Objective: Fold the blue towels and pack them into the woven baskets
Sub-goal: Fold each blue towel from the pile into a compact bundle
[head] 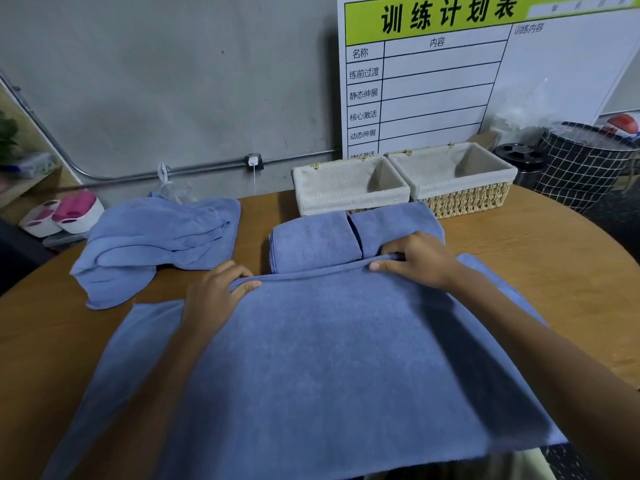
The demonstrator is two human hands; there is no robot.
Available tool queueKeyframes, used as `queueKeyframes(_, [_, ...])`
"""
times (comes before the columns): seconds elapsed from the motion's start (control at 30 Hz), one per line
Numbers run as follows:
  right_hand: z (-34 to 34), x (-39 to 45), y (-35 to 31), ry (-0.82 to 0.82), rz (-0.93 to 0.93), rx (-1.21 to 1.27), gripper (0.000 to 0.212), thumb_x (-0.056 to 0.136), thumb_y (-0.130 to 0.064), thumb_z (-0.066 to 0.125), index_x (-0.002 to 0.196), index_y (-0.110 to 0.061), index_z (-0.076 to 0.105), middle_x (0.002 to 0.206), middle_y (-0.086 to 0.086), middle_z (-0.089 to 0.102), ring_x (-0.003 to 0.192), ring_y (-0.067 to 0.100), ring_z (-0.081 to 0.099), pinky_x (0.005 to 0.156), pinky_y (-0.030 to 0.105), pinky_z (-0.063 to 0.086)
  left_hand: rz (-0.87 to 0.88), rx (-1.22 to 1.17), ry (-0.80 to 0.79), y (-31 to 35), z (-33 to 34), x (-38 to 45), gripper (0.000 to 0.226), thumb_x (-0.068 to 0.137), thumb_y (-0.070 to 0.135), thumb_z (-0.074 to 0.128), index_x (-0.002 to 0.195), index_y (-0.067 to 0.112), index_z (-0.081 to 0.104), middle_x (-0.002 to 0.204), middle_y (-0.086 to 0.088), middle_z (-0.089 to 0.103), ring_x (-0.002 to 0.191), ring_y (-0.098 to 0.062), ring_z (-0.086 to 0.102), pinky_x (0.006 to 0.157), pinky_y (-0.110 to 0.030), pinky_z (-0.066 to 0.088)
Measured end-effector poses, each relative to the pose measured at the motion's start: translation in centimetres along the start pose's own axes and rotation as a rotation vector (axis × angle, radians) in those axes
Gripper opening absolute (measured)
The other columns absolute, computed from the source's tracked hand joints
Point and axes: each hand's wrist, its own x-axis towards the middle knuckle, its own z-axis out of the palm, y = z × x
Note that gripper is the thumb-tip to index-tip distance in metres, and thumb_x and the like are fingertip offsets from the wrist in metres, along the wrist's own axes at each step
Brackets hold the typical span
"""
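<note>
A large blue towel (329, 358) lies spread on the round wooden table (536, 258) in front of me. My left hand (214, 292) pinches its far edge on the left, and my right hand (419, 259) grips the same edge on the right. Just beyond that edge lie two folded blue towels (311, 242) side by side. A crumpled blue towel (156, 237) sits at the left. Two woven baskets with cloth liners stand at the back, the left basket (349, 187) and the right basket (453, 176); both hold nothing.
A white board with a green header (433, 64) leans on the wall behind the baskets. A black checked hamper (581, 168) and a dark round container (519, 161) stand at the right. White and pink tubs (65, 213) sit off the table's left.
</note>
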Motion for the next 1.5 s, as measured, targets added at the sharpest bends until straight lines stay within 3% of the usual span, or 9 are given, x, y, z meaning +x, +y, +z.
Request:
queueKeyframes(0.2, [-0.2,-0.6,-0.1,-0.023,0.080,0.073,0.058,0.090,-0.068,0.041,0.064,-0.017,0.055,0.056,-0.005,0.051,0.058,0.010,0.050,0.058,0.029,0.035,0.009,-0.060,0.006,0.3,-1.8,-0.7,0.037,0.083,0.063,0.059,0.075,0.028,0.066,0.076,0.016,0.062,0.073,-0.006,0.060,0.059,-0.030,0.047])
queueKeyframes(0.33, [-0.8,-1.4,0.1,-0.039,0.049,0.159,0.039,0.095,-0.050,0.055,0.069,-0.021,0.060,0.060,-0.010,0.053,0.060,0.008,0.049,0.059,0.027,0.035,0.035,-0.076,-0.002,0.1,-3.2,-0.9,0.037,0.085,0.062,0.059,0.075,0.028,0.068,0.077,0.015,0.065,0.074,-0.006,0.062,0.063,-0.032,0.048])
queueKeyframes(0.5, [-2.7,-2.4,1.2,-0.007,0.008,0.186,0.028,0.090,-0.050,0.064,0.075,-0.027,0.063,0.070,-0.006,0.062,0.067,0.012,0.055,0.066,0.035,0.045,0.145,0.054,0.004,0.3,-5.1,-1.8,0.048,0.088,0.066,0.053,0.073,0.023,0.067,0.070,0.017,0.058,0.070,-0.005,0.052,0.063,-0.016,0.038])
queueKeyframes(0.8, [1.1,-10.8,-0.2,0.145,-0.066,-0.019,0.027,0.088,-0.055,0.062,0.080,-0.028,0.061,0.065,-0.028,0.053,0.069,0.004,0.051,0.065,0.015,0.035,0.134,0.033,-0.033,1.2,-4.2,-9.9,0.052,0.085,0.079,0.047,0.076,0.031,0.064,0.070,0.018,0.055,0.062,-0.002,0.057,0.056,-0.025,0.046])
queueKeyframes(1.03, [2.1,-8.7,0.5,0.314,-0.163,-0.172,0.037,0.089,-0.053,0.050,0.079,-0.022,0.067,0.061,-0.015,0.057,0.055,0.015,0.054,0.058,0.009,0.018,0.043,-0.068,-0.033,0.3,-3.4,-8.1,0.034,0.075,0.085,0.053,0.077,0.052,0.049,0.059,0.011,0.039,0.057,-0.006,0.055,0.049,-0.037,0.049])
queueKeyframes(1.17, [1.9,-5.5,1.9,0.343,-0.193,-0.214,0.041,0.089,-0.055,0.048,0.086,-0.023,0.073,0.067,-0.006,0.068,0.057,0.021,0.063,0.050,0.023,0.036,-0.002,-0.058,0.038,0.3,-2.8,-5.9,0.055,0.075,0.088,0.047,0.071,0.034,0.058,0.062,0.018,0.043,0.059,-0.007,0.054,0.047,-0.036,0.048])
queueKeyframes(1.3, [0.8,-5.5,2.5,0.433,-0.192,-0.275,0.040,0.088,-0.054,0.051,0.079,-0.020,0.071,0.063,-0.004,0.065,0.053,0.021,0.061,0.049,0.025,0.037,0.024,0.011,0.064,0.7,-3.5,-5.6,0.043,0.078,0.072,0.058,0.074,0.031,0.067,0.071,0.017,0.055,0.065,-0.003,0.056,0.049,-0.028,0.047])
queueKeyframes(1.4, [0.9,-7.6,3.4,0.400,-0.228,-0.289,0.032,0.089,-0.049,0.054,0.080,-0.022,0.068,0.070,-0.005,0.067,0.065,0.023,0.067,0.053,0.034,0.048,0.147,0.093,0.084,0.5,-4.7,-6.7,0.039,0.082,0.065,0.059,0.076,0.029,0.069,0.076,0.017,0.059,0.066,0.000,0.057,0.051,-0.021,0.043])
queueKeyframes(1.5, [1.3,-9.1,4.3,0.374,-0.244,-0.328,0.032,0.088,-0.050,0.053,0.077,-0.023,0.068,0.070,-0.003,0.068,0.083,0.025,0.073,0.049,0.030,0.046,0.209,0.133,0.089,0.4,-5.1,-7.9,0.047,0.086,0.069,0.055,0.072,0.027,0.070,0.076,0.019,0.062,0.066,-0.001,0.059,0.054,-0.017,0.042])
